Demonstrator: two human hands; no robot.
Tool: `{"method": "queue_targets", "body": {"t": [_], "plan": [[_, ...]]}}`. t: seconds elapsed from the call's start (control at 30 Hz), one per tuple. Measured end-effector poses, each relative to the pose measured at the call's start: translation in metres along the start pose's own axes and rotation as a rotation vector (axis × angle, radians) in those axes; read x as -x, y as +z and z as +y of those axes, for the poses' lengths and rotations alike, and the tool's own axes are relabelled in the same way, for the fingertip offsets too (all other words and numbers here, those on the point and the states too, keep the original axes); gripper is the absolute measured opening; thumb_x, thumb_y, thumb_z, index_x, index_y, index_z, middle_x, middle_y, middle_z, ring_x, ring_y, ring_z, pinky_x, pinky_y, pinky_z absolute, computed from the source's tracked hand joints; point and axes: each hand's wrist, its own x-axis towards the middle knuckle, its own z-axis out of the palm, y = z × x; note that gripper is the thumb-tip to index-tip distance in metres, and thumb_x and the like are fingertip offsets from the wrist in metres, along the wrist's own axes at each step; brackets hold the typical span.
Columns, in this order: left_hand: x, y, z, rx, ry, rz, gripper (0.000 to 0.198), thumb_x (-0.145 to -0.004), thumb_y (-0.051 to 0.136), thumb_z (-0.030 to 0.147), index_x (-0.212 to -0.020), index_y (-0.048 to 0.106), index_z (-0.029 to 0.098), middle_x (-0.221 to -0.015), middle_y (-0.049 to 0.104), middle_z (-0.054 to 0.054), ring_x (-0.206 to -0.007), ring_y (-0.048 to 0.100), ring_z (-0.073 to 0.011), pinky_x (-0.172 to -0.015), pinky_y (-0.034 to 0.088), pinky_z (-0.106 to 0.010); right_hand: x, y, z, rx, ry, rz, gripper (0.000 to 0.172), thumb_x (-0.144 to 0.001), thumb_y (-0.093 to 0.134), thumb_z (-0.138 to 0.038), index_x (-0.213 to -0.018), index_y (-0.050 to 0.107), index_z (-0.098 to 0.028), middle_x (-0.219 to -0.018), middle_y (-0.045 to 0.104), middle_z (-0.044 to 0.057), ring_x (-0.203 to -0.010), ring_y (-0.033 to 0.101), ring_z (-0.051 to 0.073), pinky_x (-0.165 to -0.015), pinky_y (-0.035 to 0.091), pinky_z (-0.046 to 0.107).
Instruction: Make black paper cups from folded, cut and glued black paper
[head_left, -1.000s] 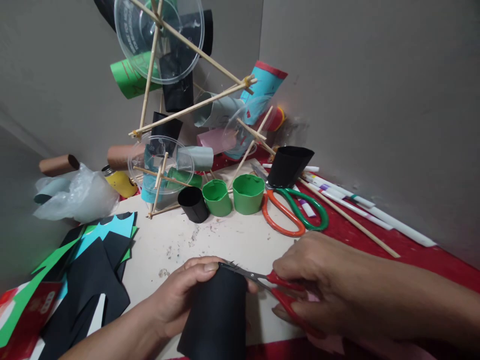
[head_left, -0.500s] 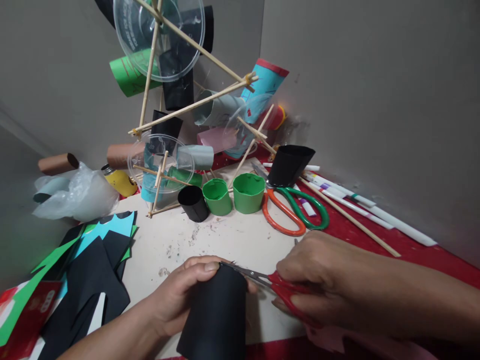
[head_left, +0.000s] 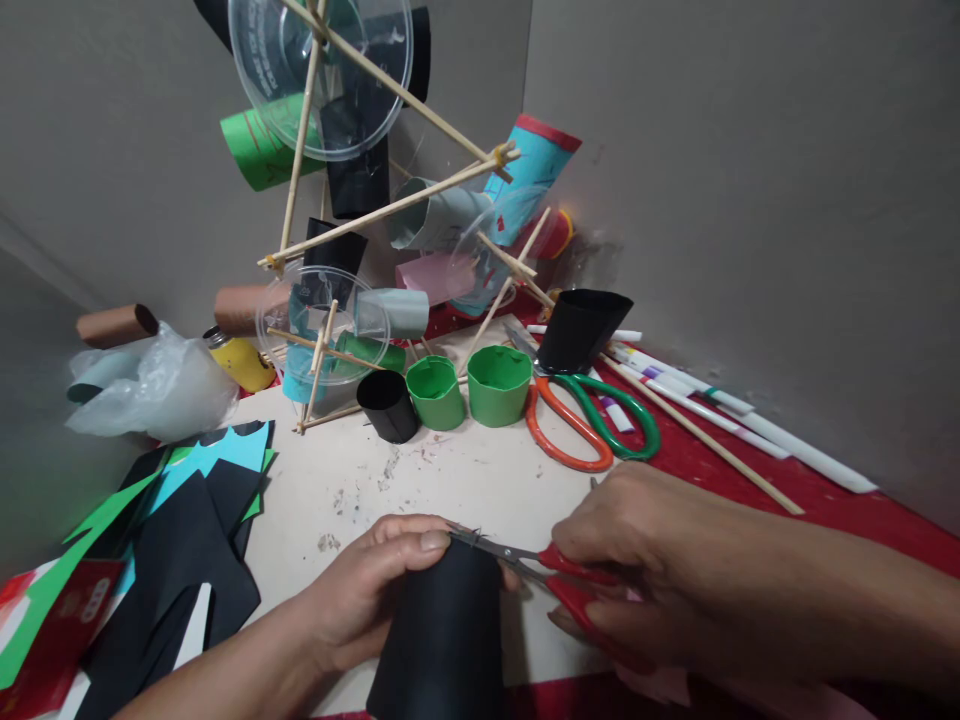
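Observation:
My left hand (head_left: 394,575) grips a black paper tube (head_left: 450,635) near its upper end, the thumb pressed on the rim and some fingers hidden behind. In my right hand (head_left: 637,560) are red-handled scissors (head_left: 574,590), my fingers through the loops. Their blades lie across the tube's top edge, just right of my left thumb. Beyond my hands stand a short black paper cup (head_left: 386,405) and two green paper cups (head_left: 435,393). Larger scissors with one orange and one green handle (head_left: 570,440) lie just past my right hand.
Black, blue and green paper scraps (head_left: 191,540) are piled at left. Behind stands a wheel frame of wooden sticks (head_left: 390,210) with a clear plastic lid (head_left: 255,100) and paper tubes. Markers (head_left: 720,415) lie along the right wall, near a slanted black paper cup (head_left: 577,330).
The black tube and my left hand have shifted slightly to the right. The scissor blades now sit a little further over the rim.

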Motion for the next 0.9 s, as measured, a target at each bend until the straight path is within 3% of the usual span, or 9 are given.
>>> {"method": "queue_targets", "body": {"t": [0.3, 0.57, 0.9], "plan": [[0.0008, -0.0004, 0.0012, -0.027, -0.03, 0.014, 0.03, -0.078, 0.068, 0.037, -0.093, 0.074, 0.012, -0.099, 0.074, -0.016, -0.071, 0.069, -0.0197, -0.064, 0.048, -0.026, 0.0001, 0.0005, 0.0033, -0.011, -0.008, -0.053, 0.02, -0.072, 0.051, -0.007, -0.056, 0.054, -0.018, -0.048, 0.059, -0.004, -0.043, 0.047, 0.009, -0.044, 0.027, 0.021], [-0.0002, 0.0033, 0.003, -0.077, 0.024, -0.031, 0.036, -0.081, 0.06, 0.035, -0.099, 0.072, 0.007, -0.101, 0.072, -0.018, -0.074, 0.068, -0.0222, -0.072, 0.049, -0.03, 0.0005, 0.0034, 0.0063, 0.12, -0.023, 0.027, 0.021, -0.072, 0.053, -0.011, -0.054, 0.046, -0.018, -0.048, 0.05, -0.004, -0.044, 0.039, 0.008, -0.045, 0.023, 0.023], [-0.0015, 0.005, 0.0045, -0.022, 0.042, -0.025, 0.027, -0.081, 0.059, 0.03, -0.095, 0.072, 0.01, -0.099, 0.073, -0.016, -0.079, 0.067, -0.0189, -0.073, 0.048, -0.026, 0.0025, 0.0031, 0.004, 0.045, 0.033, 0.003, 0.018, -0.075, 0.058, -0.017, -0.058, 0.057, -0.019, -0.051, 0.061, -0.001, -0.049, 0.052, 0.012, -0.048, 0.031, 0.022]]}}
